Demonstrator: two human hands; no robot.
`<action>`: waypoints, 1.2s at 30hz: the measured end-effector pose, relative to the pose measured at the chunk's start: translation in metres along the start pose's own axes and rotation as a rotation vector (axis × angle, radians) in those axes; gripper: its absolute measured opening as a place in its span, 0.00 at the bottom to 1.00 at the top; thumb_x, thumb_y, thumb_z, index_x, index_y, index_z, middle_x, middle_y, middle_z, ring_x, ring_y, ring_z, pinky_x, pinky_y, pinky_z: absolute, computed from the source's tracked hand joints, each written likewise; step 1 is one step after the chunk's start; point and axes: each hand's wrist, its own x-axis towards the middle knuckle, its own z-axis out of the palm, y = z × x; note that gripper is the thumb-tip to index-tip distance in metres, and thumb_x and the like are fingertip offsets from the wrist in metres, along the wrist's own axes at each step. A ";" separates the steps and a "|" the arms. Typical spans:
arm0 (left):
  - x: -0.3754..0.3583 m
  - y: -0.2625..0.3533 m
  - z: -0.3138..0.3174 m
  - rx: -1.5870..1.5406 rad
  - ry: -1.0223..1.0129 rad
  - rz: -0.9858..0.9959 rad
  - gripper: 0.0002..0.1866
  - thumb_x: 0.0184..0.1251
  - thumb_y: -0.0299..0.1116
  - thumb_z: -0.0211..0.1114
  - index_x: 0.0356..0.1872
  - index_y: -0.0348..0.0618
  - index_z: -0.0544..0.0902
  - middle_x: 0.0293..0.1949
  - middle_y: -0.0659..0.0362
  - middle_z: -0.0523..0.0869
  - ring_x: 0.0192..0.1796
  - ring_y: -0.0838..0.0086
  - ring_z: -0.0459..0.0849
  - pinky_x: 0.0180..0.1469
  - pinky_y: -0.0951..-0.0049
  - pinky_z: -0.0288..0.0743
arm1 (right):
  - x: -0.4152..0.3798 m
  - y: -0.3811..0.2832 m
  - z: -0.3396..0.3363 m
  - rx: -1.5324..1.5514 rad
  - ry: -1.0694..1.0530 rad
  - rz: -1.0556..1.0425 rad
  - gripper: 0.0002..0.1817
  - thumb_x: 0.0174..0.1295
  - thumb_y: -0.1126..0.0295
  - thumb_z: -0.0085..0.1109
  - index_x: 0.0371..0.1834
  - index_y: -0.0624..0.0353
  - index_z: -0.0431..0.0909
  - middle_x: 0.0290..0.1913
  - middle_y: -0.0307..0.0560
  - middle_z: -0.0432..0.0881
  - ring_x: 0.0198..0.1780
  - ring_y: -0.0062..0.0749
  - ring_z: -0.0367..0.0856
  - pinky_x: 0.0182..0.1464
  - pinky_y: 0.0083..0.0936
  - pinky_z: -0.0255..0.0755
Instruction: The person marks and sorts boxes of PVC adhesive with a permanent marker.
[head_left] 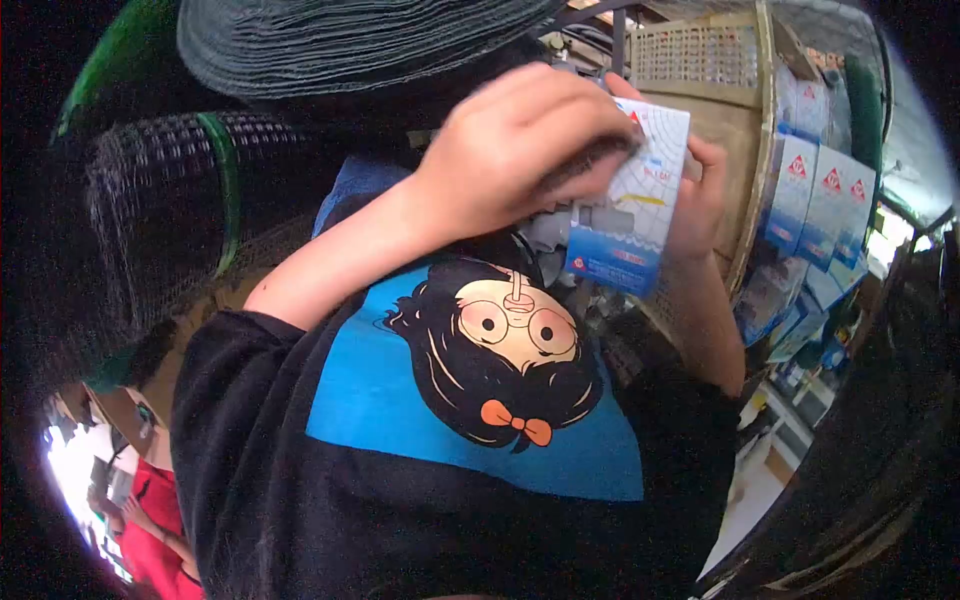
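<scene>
Held thing: a blister-pack card (628,200), white up top with a blue band along the bottom, and a grey plastic part under the blister near the middle.
Where it sits: up at chest height, right in front of the black T-shirt (420,470) with the cartoon face, between both hands.
Left hand (515,150): curled over the card's upper left corner from the front, grip clenched on that edge.
Right hand (700,200): behind the card's far edge, fingers wrapped round it; grip closed on the same card.
Long axis: runs top to bottom, tilted slightly, the blue band lowest.
Nearer hand: the left, covering more of the card face.
Around: stacked blue-and-white boxes (815,195) on the shelf to the right, dark rolled mesh netting (160,200) to the left.
</scene>
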 end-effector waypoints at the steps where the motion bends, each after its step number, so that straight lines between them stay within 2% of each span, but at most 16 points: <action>1: 0.000 -0.001 -0.001 0.021 -0.020 -0.021 0.15 0.48 0.23 0.78 0.38 0.39 0.86 0.36 0.55 0.87 0.39 0.64 0.87 0.42 0.69 0.81 | -0.001 -0.001 -0.001 -0.002 -0.006 -0.005 0.42 0.67 0.47 0.34 0.79 0.64 0.55 0.65 0.56 0.76 0.61 0.38 0.79 0.66 0.34 0.71; 3: -0.002 0.002 -0.004 0.084 -0.066 -0.052 0.15 0.48 0.23 0.78 0.39 0.39 0.86 0.36 0.56 0.87 0.38 0.64 0.87 0.41 0.69 0.81 | 0.001 -0.001 -0.006 -0.010 -0.022 -0.002 0.41 0.67 0.48 0.34 0.79 0.64 0.55 0.65 0.55 0.76 0.61 0.38 0.79 0.65 0.34 0.72; 7: 0.002 0.009 -0.004 -0.006 -0.108 -0.051 0.15 0.48 0.23 0.79 0.39 0.38 0.86 0.35 0.56 0.88 0.37 0.64 0.87 0.40 0.69 0.81 | -0.001 0.005 -0.002 -0.234 -0.027 -0.087 0.41 0.67 0.48 0.35 0.79 0.63 0.54 0.64 0.54 0.77 0.63 0.37 0.77 0.67 0.33 0.68; 8: 0.005 0.009 -0.005 -0.013 -0.107 -0.041 0.15 0.48 0.23 0.79 0.39 0.38 0.86 0.35 0.55 0.88 0.37 0.64 0.87 0.40 0.70 0.81 | -0.001 0.010 -0.001 -0.158 -0.014 -0.114 0.42 0.66 0.48 0.38 0.80 0.64 0.53 0.64 0.54 0.77 0.63 0.36 0.76 0.69 0.32 0.66; 11: 0.014 0.005 -0.013 -0.008 -0.075 -0.039 0.14 0.51 0.24 0.79 0.39 0.38 0.86 0.35 0.54 0.88 0.36 0.65 0.87 0.40 0.71 0.81 | -0.007 0.015 -0.006 -0.250 -0.001 -0.243 0.42 0.65 0.51 0.41 0.80 0.64 0.52 0.65 0.53 0.76 0.64 0.35 0.75 0.69 0.31 0.65; 12: 0.013 0.006 -0.016 -0.015 -0.086 -0.093 0.13 0.53 0.24 0.78 0.40 0.37 0.86 0.35 0.55 0.88 0.36 0.66 0.87 0.41 0.72 0.80 | -0.008 0.014 -0.003 -0.290 0.067 -0.303 0.48 0.58 0.52 0.50 0.81 0.64 0.49 0.65 0.55 0.75 0.63 0.34 0.76 0.67 0.30 0.66; 15: 0.010 0.010 -0.029 -0.078 -0.094 -0.255 0.11 0.56 0.24 0.77 0.40 0.37 0.86 0.35 0.56 0.89 0.37 0.71 0.88 0.41 0.75 0.80 | -0.014 0.003 -0.009 -0.650 0.000 -0.435 0.55 0.49 0.57 0.56 0.81 0.65 0.42 0.62 0.58 0.75 0.59 0.35 0.78 0.64 0.30 0.69; 16: 0.010 0.011 -0.032 -0.108 -0.095 -0.312 0.11 0.57 0.24 0.76 0.40 0.37 0.87 0.36 0.56 0.89 0.38 0.73 0.88 0.42 0.76 0.80 | -0.015 -0.001 -0.004 -0.768 0.018 -0.511 0.61 0.43 0.61 0.59 0.81 0.67 0.36 0.58 0.59 0.76 0.56 0.37 0.80 0.62 0.31 0.72; 17: 0.011 0.013 -0.033 -0.114 -0.095 -0.378 0.10 0.58 0.25 0.76 0.39 0.37 0.87 0.36 0.58 0.89 0.38 0.76 0.87 0.42 0.77 0.79 | -0.015 0.000 -0.003 -0.783 -0.009 -0.531 0.61 0.43 0.62 0.60 0.81 0.68 0.36 0.58 0.59 0.77 0.56 0.38 0.80 0.62 0.31 0.71; 19: 0.012 0.015 -0.034 -0.134 -0.144 -0.424 0.09 0.58 0.25 0.76 0.39 0.37 0.88 0.35 0.57 0.89 0.37 0.75 0.87 0.41 0.76 0.80 | -0.015 0.000 -0.005 -0.811 -0.065 -0.574 0.62 0.42 0.63 0.62 0.80 0.69 0.35 0.56 0.59 0.77 0.55 0.39 0.79 0.62 0.31 0.70; 23: 0.011 0.028 -0.038 -0.234 -0.259 -0.294 0.11 0.52 0.25 0.78 0.38 0.40 0.88 0.33 0.56 0.88 0.36 0.67 0.87 0.40 0.71 0.79 | -0.012 -0.001 -0.010 -0.950 -0.133 -0.600 0.64 0.41 0.64 0.64 0.80 0.70 0.33 0.55 0.59 0.77 0.54 0.39 0.79 0.63 0.31 0.69; 25: 0.011 0.033 -0.041 -0.257 -0.263 -0.292 0.11 0.52 0.25 0.77 0.38 0.40 0.88 0.32 0.55 0.88 0.36 0.66 0.87 0.40 0.71 0.79 | -0.010 -0.003 -0.011 -1.051 -0.181 -0.633 0.65 0.39 0.66 0.65 0.80 0.69 0.32 0.54 0.59 0.78 0.54 0.40 0.79 0.64 0.32 0.69; 29: 0.006 0.016 -0.044 -0.063 -0.203 -0.381 0.10 0.55 0.27 0.76 0.38 0.42 0.87 0.33 0.57 0.88 0.36 0.65 0.88 0.40 0.70 0.80 | -0.011 -0.006 -0.002 -1.171 -0.226 -0.692 0.66 0.37 0.69 0.66 0.81 0.69 0.33 0.53 0.59 0.78 0.55 0.41 0.79 0.63 0.32 0.70; 33: 0.012 0.033 -0.051 -0.182 -0.338 -0.345 0.10 0.52 0.25 0.77 0.37 0.42 0.87 0.32 0.56 0.87 0.37 0.63 0.87 0.41 0.67 0.80 | -0.011 -0.008 -0.001 -1.221 -0.243 -0.734 0.66 0.37 0.69 0.68 0.81 0.67 0.35 0.52 0.59 0.79 0.53 0.42 0.80 0.61 0.32 0.72; 35: 0.015 0.033 -0.046 -0.249 -0.311 -0.314 0.09 0.54 0.26 0.76 0.37 0.42 0.87 0.33 0.56 0.87 0.38 0.63 0.87 0.42 0.67 0.80 | -0.009 -0.006 -0.005 -1.217 -0.270 -0.714 0.66 0.37 0.68 0.69 0.81 0.66 0.38 0.52 0.58 0.80 0.52 0.43 0.82 0.60 0.33 0.74; 36: 0.016 0.028 -0.043 -0.181 -0.276 -0.296 0.09 0.55 0.27 0.75 0.38 0.41 0.87 0.34 0.56 0.87 0.38 0.63 0.87 0.42 0.67 0.80 | -0.009 -0.005 -0.006 -1.215 -0.281 -0.703 0.65 0.37 0.67 0.70 0.81 0.66 0.39 0.52 0.58 0.81 0.52 0.43 0.82 0.59 0.33 0.74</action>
